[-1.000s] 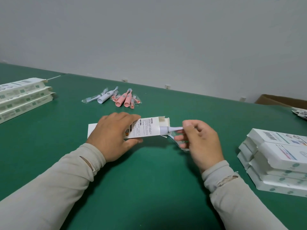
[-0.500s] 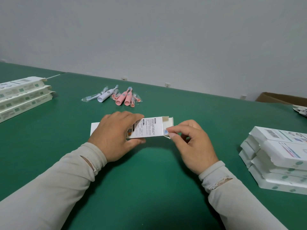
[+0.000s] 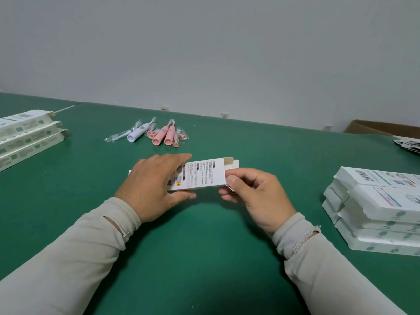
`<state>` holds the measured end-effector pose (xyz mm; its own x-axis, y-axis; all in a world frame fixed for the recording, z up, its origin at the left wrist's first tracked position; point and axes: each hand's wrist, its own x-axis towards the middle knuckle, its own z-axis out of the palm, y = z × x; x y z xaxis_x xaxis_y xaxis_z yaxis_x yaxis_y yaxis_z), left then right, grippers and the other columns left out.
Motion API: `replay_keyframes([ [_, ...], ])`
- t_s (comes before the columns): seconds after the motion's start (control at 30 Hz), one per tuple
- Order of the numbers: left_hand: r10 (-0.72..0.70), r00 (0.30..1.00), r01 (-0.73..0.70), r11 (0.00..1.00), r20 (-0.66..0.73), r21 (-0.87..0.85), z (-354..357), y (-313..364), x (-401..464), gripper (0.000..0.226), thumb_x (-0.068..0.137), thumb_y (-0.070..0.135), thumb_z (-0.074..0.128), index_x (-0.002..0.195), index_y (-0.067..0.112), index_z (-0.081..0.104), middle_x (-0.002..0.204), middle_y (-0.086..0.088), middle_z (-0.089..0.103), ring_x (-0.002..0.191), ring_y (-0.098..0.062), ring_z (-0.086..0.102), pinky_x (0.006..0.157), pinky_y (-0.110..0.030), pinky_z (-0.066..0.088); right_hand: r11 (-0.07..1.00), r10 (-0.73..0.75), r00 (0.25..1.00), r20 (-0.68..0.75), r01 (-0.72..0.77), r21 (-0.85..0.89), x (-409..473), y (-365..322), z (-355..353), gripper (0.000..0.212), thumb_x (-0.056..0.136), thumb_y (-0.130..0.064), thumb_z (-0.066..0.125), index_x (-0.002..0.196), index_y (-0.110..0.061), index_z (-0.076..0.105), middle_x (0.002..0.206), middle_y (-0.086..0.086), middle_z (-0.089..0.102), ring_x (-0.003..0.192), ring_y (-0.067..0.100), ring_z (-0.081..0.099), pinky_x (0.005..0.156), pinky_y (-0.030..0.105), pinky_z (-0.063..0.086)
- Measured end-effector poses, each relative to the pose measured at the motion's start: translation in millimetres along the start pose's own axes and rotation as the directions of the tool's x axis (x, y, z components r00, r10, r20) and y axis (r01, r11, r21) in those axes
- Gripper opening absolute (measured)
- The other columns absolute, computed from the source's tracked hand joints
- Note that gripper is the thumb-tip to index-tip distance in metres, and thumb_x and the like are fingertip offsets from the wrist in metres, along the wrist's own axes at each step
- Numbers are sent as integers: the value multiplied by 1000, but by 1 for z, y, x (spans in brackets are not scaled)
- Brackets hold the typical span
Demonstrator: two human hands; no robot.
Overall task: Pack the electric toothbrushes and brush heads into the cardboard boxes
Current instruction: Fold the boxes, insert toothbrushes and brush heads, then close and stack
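Observation:
A white cardboard box (image 3: 204,172) with printed text lies on the green table, its right end open with flaps sticking out. My left hand (image 3: 152,185) grips the box's left part, fingers over the top and thumb under the near edge. My right hand (image 3: 254,196) pinches the near flap at the open end with thumb and curled fingers. Whatever is inside the box is hidden. Farther back lie a white toothbrush (image 3: 138,132), two pink toothbrushes (image 3: 164,135) and several wrapped brush heads (image 3: 116,137).
A stack of open white boxes (image 3: 27,137) sits at the far left. Another stack of white boxes (image 3: 381,210) stands at the right edge. A brown carton (image 3: 381,128) and some printed leaflets (image 3: 409,144) lie at the back right. A grey wall runs behind the table.
The white toothbrush that stuck out of the box's open end has gone fully inside. My right hand moved from the brush tip to the near flap. My left hand stayed on the box.

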<state>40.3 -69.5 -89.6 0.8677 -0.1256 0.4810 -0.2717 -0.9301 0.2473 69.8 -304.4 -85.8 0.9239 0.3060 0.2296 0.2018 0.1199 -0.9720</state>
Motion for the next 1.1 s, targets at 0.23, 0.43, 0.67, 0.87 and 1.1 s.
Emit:
replay_keyframes([
  [0.23,-207,975,208,978,81,-7,-4,-25,-1,64,69,65,75,122,39,53,109,13,55,104,-18,49,89,-42,46,925,-168,985,-45,141,-352,-1,-2,-6,22,95,-3,63,96,-23,71,95,7,73,74,13,69,71,15,51],
  [0.43,-219,971,216,975,96,47,-2,-19,-1,65,69,71,71,123,41,50,112,14,53,106,-17,49,86,-41,49,926,-176,982,-73,140,-351,1,-2,-13,14,92,-5,68,90,-16,76,85,10,73,70,16,67,74,30,55],
  [0.67,-188,979,188,982,74,13,-2,-18,-2,60,68,70,72,118,43,51,103,18,55,100,-13,48,81,-40,49,785,-276,957,85,276,-555,-1,-3,-11,28,91,-5,67,80,-30,71,87,-3,54,80,2,52,77,10,40],
  [0.87,-193,981,193,981,30,-11,-5,-17,-1,55,69,65,74,114,42,54,99,17,56,98,-14,48,80,-43,50,918,-194,977,-83,151,-367,4,-9,-19,27,96,-4,60,92,-29,69,96,-3,68,71,8,66,67,22,54],
  [1.1,-184,983,184,983,15,3,-3,-15,-1,52,68,63,74,112,42,55,93,19,52,95,-15,47,76,-42,50,682,-133,986,-103,16,-731,11,-5,-45,25,91,-15,68,78,-36,69,71,-24,67,66,-2,61,71,18,49],
])
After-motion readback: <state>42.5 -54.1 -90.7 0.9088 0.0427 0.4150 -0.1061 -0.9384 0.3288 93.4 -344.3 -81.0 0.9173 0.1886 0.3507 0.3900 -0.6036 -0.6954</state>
